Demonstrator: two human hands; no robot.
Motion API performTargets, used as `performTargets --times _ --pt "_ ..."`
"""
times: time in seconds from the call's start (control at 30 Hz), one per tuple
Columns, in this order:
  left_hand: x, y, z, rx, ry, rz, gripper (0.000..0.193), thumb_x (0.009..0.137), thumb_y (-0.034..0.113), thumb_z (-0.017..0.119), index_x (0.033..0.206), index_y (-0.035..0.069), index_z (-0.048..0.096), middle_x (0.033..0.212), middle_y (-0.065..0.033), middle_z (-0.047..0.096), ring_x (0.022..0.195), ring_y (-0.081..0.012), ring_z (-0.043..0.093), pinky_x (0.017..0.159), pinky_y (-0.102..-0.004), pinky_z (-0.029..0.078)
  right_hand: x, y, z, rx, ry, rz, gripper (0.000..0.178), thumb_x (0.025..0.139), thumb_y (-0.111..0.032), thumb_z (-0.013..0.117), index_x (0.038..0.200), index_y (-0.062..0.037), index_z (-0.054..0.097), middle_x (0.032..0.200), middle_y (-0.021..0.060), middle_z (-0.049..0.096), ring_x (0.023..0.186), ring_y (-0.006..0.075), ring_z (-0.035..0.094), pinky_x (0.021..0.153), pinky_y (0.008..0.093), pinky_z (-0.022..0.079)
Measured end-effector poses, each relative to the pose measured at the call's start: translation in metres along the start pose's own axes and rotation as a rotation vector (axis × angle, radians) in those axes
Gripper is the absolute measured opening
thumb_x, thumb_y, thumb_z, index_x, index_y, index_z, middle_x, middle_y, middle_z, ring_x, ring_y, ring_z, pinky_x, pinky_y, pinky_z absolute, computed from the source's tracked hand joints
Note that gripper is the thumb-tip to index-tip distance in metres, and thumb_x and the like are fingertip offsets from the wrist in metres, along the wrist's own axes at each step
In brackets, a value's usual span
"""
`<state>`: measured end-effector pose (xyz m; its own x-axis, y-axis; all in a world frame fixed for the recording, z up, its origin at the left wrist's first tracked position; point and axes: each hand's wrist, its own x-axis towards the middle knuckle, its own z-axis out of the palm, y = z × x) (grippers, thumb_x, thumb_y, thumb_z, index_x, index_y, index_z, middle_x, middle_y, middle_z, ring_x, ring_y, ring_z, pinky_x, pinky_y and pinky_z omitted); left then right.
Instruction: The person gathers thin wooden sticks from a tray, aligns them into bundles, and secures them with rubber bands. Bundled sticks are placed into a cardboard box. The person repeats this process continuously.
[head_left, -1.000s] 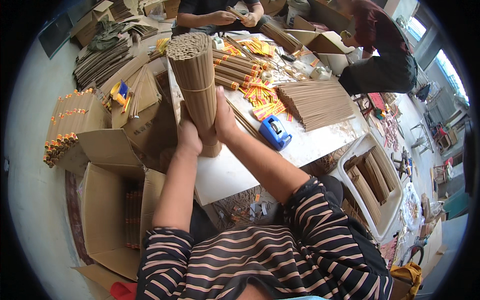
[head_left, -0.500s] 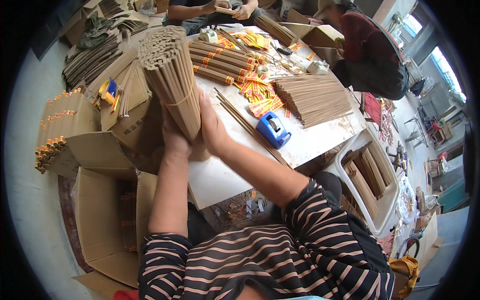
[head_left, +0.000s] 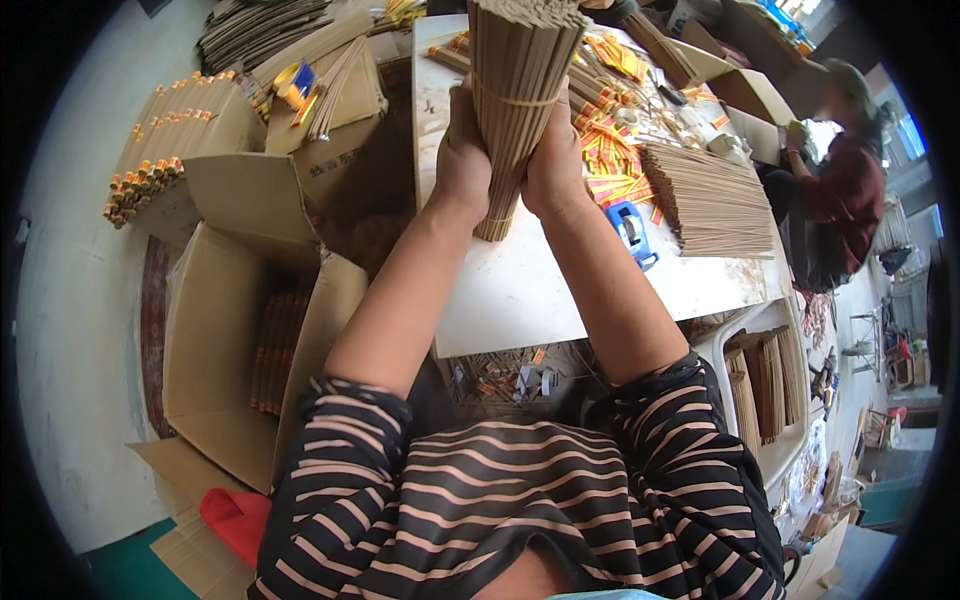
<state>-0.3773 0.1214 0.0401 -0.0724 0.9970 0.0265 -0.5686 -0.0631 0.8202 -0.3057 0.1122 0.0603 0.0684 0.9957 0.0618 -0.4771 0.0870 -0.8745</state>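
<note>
- in the head view, your left hand (head_left: 465, 155) and right hand (head_left: 557, 150) both grasp the bundle of thin brown sticks (head_left: 518, 120), a palm against each side; your fingertips are mostly hidden behind it.
- the bundle is over the left part of the white table (head_left: 515, 320), close to upright, its top leaning a little to your right; whether the lower end touches the tabletop, you can't tell from here.
- one band (head_left: 520, 101) circles the sticks between your hands, and another sits near the lower end; grip evenly around the upper one so it shouldn't ride up or twist.
- press from both sides alike: too slack and inner sticks could slip down, too hard and the outer ones may snap.
- hold your wrists at matching height, so the stick ends stay level.
- mind the blue tape dispenser (head_left: 630, 235) beside your right forearm, with red-and-yellow paper labels (head_left: 610, 150) and a fanned pile of loose sticks (head_left: 705, 205) near it.
- the cardboard carton (head_left: 215, 330) stands left of your left forearm; give its raised flap (head_left: 250, 195) room with your elbow.
</note>
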Motion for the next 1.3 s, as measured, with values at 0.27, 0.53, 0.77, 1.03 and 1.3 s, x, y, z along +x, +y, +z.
performTargets --times 0.27,0.53,0.77,1.03,1.3 --pt "-0.009 0.002 0.000 -0.074 -0.163 0.068 0.041 0.096 0.034 0.034 0.129 0.011 0.040 0.123 -0.0016 0.050 0.111 -0.0147 0.049 0.096 -0.0301 0.041 0.033 0.012 -0.013 0.022 -0.070 -0.038 0.066 0.089 -0.058 0.036 0.118 0.0000 0.051 0.112 0.0130 0.058 0.103 0.0179 0.055 0.091 0.0301 0.043" --pt "-0.006 0.014 0.001 -0.026 -0.139 0.010 0.047 0.096 0.043 0.032 0.123 0.007 0.046 0.113 -0.0044 0.057 0.105 -0.0148 0.053 0.092 -0.0281 0.042 0.002 0.006 -0.001 -0.063 -0.184 -0.117 0.069 0.094 -0.054 0.024 0.129 0.0021 0.041 0.124 0.0169 0.050 0.115 0.0207 0.047 0.100 0.0305 0.033" --pt "-0.013 0.022 0.007 0.184 -0.320 0.288 0.050 0.097 0.044 0.025 0.125 0.007 0.045 0.118 -0.0041 0.055 0.107 -0.0136 0.051 0.093 -0.0288 0.039 0.022 -0.012 -0.012 -0.019 -0.117 -0.252 0.061 0.093 -0.051 0.030 0.122 0.0005 0.045 0.117 0.0147 0.053 0.106 0.0213 0.052 0.092 0.0312 0.040" --pt "-0.004 0.006 -0.009 0.255 -0.558 0.408 0.065 0.093 0.053 0.034 0.137 0.006 0.024 0.131 -0.0073 0.041 0.120 -0.0171 0.039 0.101 -0.0318 0.031 0.027 0.003 -0.036 -0.036 -0.209 -0.134 0.065 0.093 -0.055 0.024 0.126 -0.0025 0.043 0.120 0.0127 0.053 0.106 0.0203 0.054 0.091 0.0318 0.042" --pt "-0.014 -0.008 -0.010 0.444 -0.347 0.604 0.077 0.079 0.034 0.069 0.133 0.000 0.025 0.122 -0.0124 0.045 0.114 -0.0203 0.045 0.096 -0.0313 0.036 0.007 -0.016 -0.018 -0.313 -0.107 -0.312 0.070 0.094 -0.055 0.017 0.116 0.0009 0.052 0.109 0.0135 0.058 0.098 0.0170 0.054 0.089 0.0290 0.042"
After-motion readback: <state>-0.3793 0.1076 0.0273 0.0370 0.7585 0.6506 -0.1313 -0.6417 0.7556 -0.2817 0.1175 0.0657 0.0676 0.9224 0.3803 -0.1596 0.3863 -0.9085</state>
